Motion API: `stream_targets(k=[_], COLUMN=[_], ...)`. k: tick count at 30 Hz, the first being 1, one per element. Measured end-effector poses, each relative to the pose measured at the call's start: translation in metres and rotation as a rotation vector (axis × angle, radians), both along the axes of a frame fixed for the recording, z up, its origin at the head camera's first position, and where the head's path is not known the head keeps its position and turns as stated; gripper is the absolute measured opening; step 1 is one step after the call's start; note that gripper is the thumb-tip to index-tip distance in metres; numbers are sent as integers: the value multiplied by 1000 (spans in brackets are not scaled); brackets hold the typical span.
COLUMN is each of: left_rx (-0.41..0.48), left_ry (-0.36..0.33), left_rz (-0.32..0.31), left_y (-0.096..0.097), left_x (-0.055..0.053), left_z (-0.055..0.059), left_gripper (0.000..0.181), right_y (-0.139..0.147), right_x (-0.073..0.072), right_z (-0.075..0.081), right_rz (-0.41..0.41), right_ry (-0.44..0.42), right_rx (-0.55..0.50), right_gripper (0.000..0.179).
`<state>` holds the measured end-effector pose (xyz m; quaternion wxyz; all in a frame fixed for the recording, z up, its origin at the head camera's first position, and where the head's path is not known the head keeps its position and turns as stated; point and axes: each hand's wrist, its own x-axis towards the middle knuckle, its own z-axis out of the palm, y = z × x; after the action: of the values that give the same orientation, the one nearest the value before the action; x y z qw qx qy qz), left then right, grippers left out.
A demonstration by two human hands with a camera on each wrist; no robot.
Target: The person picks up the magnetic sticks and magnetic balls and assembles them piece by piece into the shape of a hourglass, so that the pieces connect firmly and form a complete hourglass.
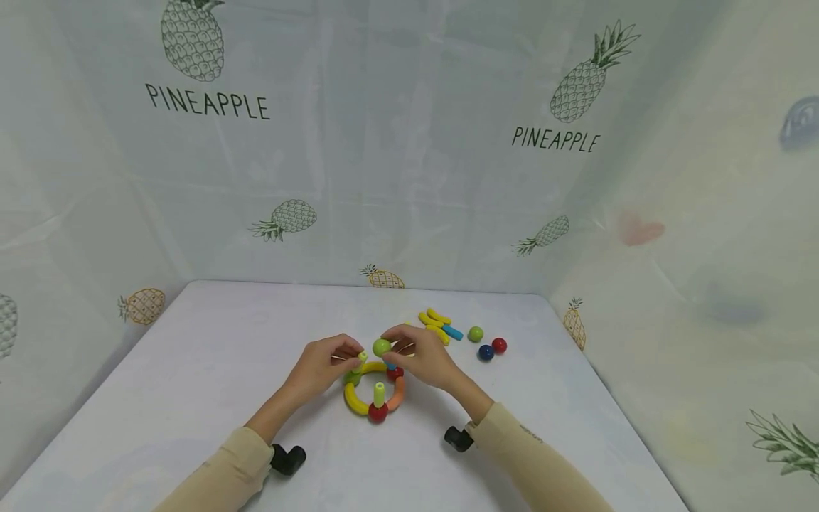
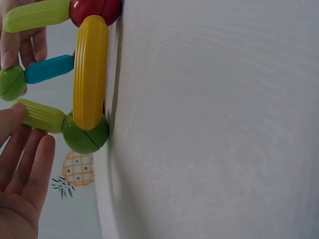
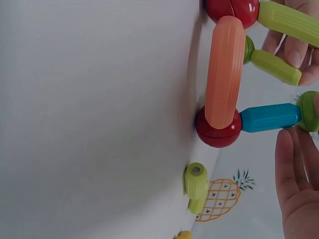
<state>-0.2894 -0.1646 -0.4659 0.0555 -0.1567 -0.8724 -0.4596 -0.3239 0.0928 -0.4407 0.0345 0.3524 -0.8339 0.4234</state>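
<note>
A ring of curved magnetic rods and balls lies on the table, with yellow curved rods (image 2: 90,72), an orange curved rod (image 3: 224,72), red balls (image 1: 378,412) and a green ball (image 2: 85,133) at its joints. Straight rods stand up from the balls. My left hand (image 1: 323,366) pinches the top of a light green rod (image 2: 42,117) on the green ball at the ring's left. With my right hand (image 1: 422,359) I hold a lime green ball (image 1: 381,348) at the upper end of a blue rod (image 3: 271,117). Another light green rod (image 1: 379,393) stands untouched on the front red ball.
Behind my right hand lie loose yellow rods (image 1: 439,334) and a blue rod (image 1: 453,332). Farther right are loose balls: green (image 1: 475,333), dark blue (image 1: 485,353) and red (image 1: 499,345). A pineapple-print curtain (image 1: 409,142) hangs beyond the white table (image 1: 256,320).
</note>
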Motion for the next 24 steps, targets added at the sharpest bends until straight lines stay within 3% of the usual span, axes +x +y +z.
stream_targets(k=[24], left_rx=[-41], left_ry=[22], left_rz=[-16], left_y=[9], left_x=[-2], left_z=[1], left_gripper=[16], right_y=[-9], right_x=[-1], right_z=[-5], right_rz=[-14], right_ry=[-32], right_rx=[3], right_gripper=[29])
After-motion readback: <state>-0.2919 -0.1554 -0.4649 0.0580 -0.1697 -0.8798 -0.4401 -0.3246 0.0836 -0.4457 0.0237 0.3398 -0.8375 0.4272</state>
